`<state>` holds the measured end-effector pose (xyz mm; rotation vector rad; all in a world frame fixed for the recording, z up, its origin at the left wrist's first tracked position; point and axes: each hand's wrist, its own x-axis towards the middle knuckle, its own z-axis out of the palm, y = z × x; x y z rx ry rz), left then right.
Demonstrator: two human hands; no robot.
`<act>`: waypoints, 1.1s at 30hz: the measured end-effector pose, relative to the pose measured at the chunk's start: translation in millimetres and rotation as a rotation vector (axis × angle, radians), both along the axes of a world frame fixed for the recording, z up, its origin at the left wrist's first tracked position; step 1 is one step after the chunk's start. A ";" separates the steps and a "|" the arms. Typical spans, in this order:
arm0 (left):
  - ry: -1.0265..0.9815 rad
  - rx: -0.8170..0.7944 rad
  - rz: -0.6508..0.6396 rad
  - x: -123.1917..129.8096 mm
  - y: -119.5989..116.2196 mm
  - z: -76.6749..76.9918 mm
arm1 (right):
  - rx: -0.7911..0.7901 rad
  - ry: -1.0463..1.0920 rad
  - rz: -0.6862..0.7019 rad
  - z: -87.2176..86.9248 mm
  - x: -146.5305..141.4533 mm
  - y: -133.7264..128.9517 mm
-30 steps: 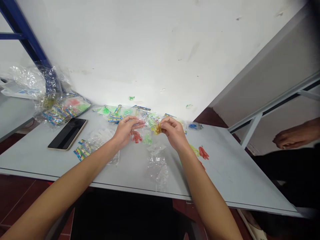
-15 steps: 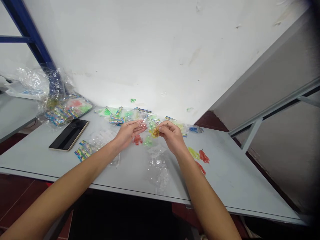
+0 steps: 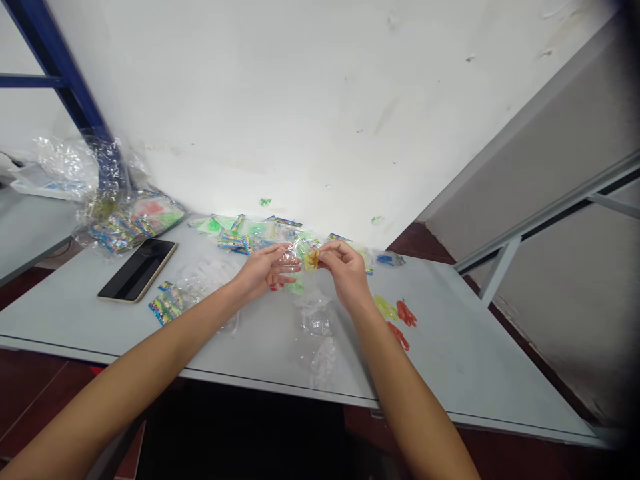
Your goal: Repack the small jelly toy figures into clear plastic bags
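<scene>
A crumpled, translucent yellow piece (image 3: 311, 261) is being pinched by the closed fingers of the right hand (image 3: 349, 270), the nearer hand, at its left side, no clear long axis being shown. Farther left, clear plastic film (image 3: 295, 253) is being met by the loosely spread fingers of the left hand (image 3: 263, 272); whether it is being gripped cannot be told. Farther right, red looped pieces (image 3: 407, 313) are being carried by the grey bench (image 3: 475, 360).
</scene>
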<state>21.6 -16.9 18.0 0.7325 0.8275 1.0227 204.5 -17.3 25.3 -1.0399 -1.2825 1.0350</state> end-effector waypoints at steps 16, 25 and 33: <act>-0.042 0.043 0.050 -0.3 6.8 -13.3 | 0.056 0.023 -0.011 -0.3 2.0 -0.2; -0.014 0.007 0.013 2.6 2.9 -10.4 | 0.051 0.015 0.021 1.1 -0.7 -3.1; -0.070 0.008 -0.069 7.2 -0.1 -11.7 | -0.060 0.012 0.188 0.4 -12.3 -9.1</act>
